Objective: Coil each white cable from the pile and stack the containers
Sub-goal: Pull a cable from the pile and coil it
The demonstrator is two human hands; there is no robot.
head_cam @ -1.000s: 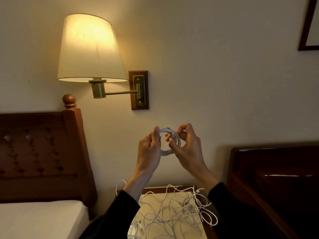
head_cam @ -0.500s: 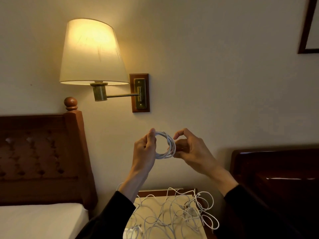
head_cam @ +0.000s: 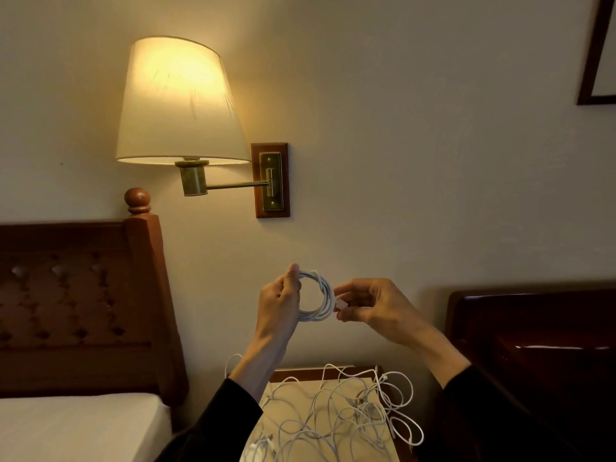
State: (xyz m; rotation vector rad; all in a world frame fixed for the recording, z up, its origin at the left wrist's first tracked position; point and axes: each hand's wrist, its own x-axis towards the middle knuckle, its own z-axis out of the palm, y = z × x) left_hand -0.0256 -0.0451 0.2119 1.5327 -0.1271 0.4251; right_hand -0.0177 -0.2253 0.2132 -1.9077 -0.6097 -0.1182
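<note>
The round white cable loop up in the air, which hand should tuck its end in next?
Probably the right hand: it already pinches the white plug end beside the coiled white cable. The left hand grips the coil's other side, keeping it round.

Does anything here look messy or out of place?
Yes: the loose white cables lie in a tangle on the nightstand, some loops hanging over its right edge. The coil held up between the left hand and right hand looks neat. Nothing looks damaged.
</note>
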